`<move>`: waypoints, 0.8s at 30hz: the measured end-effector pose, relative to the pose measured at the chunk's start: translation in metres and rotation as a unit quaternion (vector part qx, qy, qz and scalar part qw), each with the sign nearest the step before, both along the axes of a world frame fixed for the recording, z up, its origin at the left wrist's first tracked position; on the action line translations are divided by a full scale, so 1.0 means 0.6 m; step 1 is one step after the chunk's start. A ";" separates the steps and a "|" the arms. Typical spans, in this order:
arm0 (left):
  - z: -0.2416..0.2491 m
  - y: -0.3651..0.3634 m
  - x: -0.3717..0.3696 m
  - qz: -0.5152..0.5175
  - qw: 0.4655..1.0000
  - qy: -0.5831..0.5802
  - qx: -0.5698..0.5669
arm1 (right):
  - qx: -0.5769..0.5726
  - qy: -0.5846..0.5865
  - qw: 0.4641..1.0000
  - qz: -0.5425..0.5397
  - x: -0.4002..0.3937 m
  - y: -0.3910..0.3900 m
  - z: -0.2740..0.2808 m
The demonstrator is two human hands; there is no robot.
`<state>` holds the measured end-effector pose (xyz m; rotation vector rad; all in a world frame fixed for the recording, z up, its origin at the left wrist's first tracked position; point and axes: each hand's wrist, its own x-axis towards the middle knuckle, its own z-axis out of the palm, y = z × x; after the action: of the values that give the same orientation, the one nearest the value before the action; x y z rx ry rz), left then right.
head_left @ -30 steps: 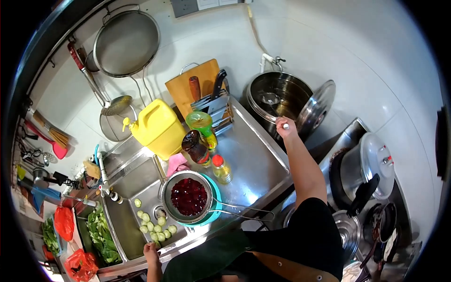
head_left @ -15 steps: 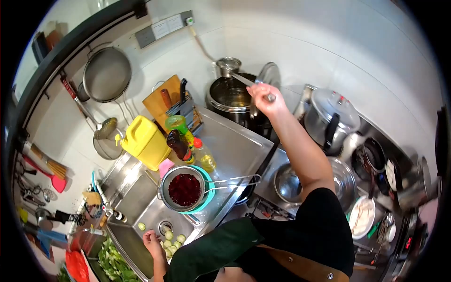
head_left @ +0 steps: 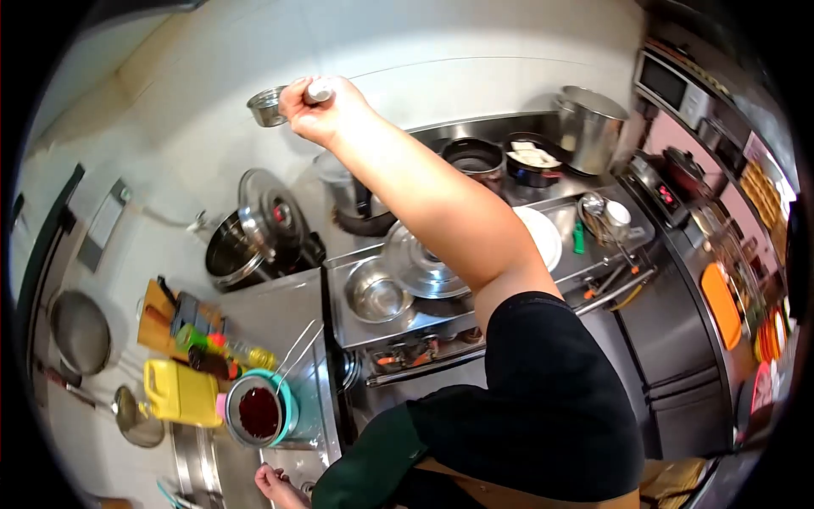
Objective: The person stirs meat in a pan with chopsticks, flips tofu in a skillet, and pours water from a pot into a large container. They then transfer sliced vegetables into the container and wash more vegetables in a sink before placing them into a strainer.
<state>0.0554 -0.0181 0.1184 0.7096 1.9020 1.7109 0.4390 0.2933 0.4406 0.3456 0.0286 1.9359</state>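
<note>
Our right grip (head_left: 318, 114) clenches the ladle (head_left: 269, 108), raised before the white wall (head_left: 407, 38).
It hides most of the handle (head_left: 320, 90), and we cannot make out the cup's contents; open space separates ladle and pot (head_left: 246, 274). The handle's end faces us, the cup points picture-left, the long axis foreshortened. Our left grip (head_left: 276, 484) curls loosely at the sink (head_left: 231, 456); we cannot tell whether it holds anything.

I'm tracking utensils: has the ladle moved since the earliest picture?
Yes, upward: the ladle, earlier inside the open steel pot, is now well above it, in the right hand.
</note>
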 end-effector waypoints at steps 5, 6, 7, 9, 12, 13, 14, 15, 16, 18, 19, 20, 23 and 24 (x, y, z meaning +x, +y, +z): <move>-0.015 0.039 0.041 -0.070 0.995 0.042 0.057 | 0.035 -0.042 0.998 -0.015 0.217 -0.058 -0.009; -0.018 0.048 0.053 -0.090 0.991 0.054 0.084 | 0.032 -0.057 0.997 -0.046 0.259 -0.077 -0.010; -0.022 0.061 0.062 -0.096 0.992 0.049 0.063 | 0.017 -0.081 0.992 -0.091 0.305 -0.089 -0.013; -0.040 0.088 0.080 -0.109 0.979 0.172 0.028 | -0.001 -0.112 0.982 -0.150 0.398 -0.113 -0.019; -0.045 0.127 0.144 -0.103 0.977 0.182 -0.047 | 0.013 -0.128 0.973 -0.194 0.536 -0.155 -0.034; -0.053 0.143 0.160 -0.114 0.972 0.201 -0.038 | 0.011 -0.144 0.962 -0.230 0.588 -0.161 -0.043; -0.061 0.154 0.181 -0.124 0.967 0.220 -0.031 | -0.002 -0.151 0.956 -0.250 0.639 -0.170 -0.052; -0.052 0.162 0.216 -0.137 0.966 0.219 0.011 | -0.004 -0.171 0.952 -0.252 0.688 -0.180 -0.062; -0.084 0.195 0.229 -0.117 0.992 -0.022 0.052 | -0.032 -0.163 0.948 -0.271 0.715 -0.202 -0.063; -0.069 0.208 0.290 -0.149 0.987 -0.029 0.049 | -0.021 -0.216 0.922 -0.321 0.804 -0.210 -0.090; -0.082 0.219 0.305 -0.162 0.983 -0.053 0.068 | -0.052 -0.219 0.921 -0.319 0.850 -0.211 -0.103; -0.083 0.226 0.332 -0.156 0.982 -0.043 0.100 | -0.066 -0.246 0.906 -0.339 0.891 -0.213 -0.120; -0.064 0.225 0.382 -0.187 0.981 -0.019 0.052 | -0.120 -0.350 0.839 -0.399 0.955 -0.225 -0.151; -0.074 0.229 0.384 -0.193 0.980 -0.004 0.056 | -0.154 -0.418 0.779 -0.442 0.974 -0.226 -0.161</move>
<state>0.2858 0.1193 0.0741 1.0375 1.5460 1.5735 1.0233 0.1574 0.3441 -0.6570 -0.3427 0.9626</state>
